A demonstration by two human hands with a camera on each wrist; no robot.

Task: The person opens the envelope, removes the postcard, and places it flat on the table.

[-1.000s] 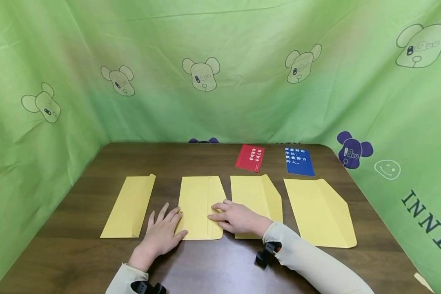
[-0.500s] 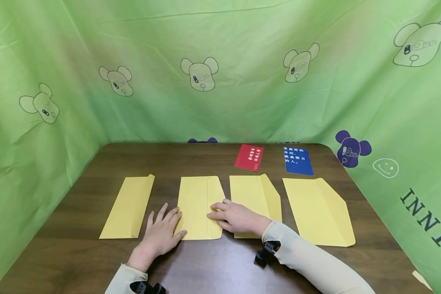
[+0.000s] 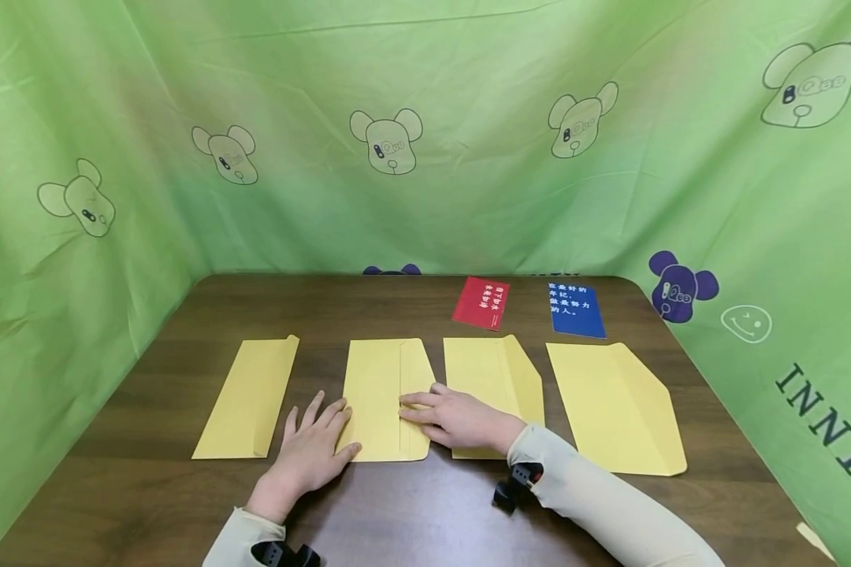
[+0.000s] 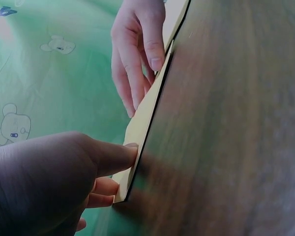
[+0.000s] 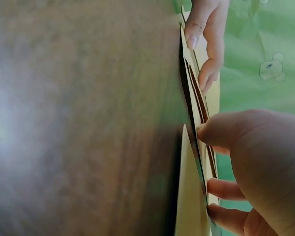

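In the head view, my left hand point(image 3: 314, 450) lies with fingers spread at the left edge of a yellow envelope point(image 3: 372, 370), some fingertips and the thumb touching it. My right hand point(image 3: 459, 419) reaches in from the right, its fingertips on the seam between the envelope's body and its unfolded flap. The seam's edge is slightly raised there. The right wrist view shows a dark gap between the paper layers beside my right fingers point(image 5: 225, 189). Seen from the left wrist, my left thumb point(image 4: 119, 156) rests along the envelope's near edge point(image 4: 146, 110).
Another envelope point(image 3: 244, 402) lies left, its flap partly folded. To the right are an envelope point(image 3: 471, 366) partly under my right wrist and one with its flap spread point(image 3: 610, 409). Behind lie a red card point(image 3: 481, 303) and a blue card point(image 3: 577, 311). Green cloth point(image 3: 397, 220) surrounds the table.
The right fingertips have shifted very slightly at the seam, and its edge stands a little more raised. My left hand and the other envelopes stay in place.
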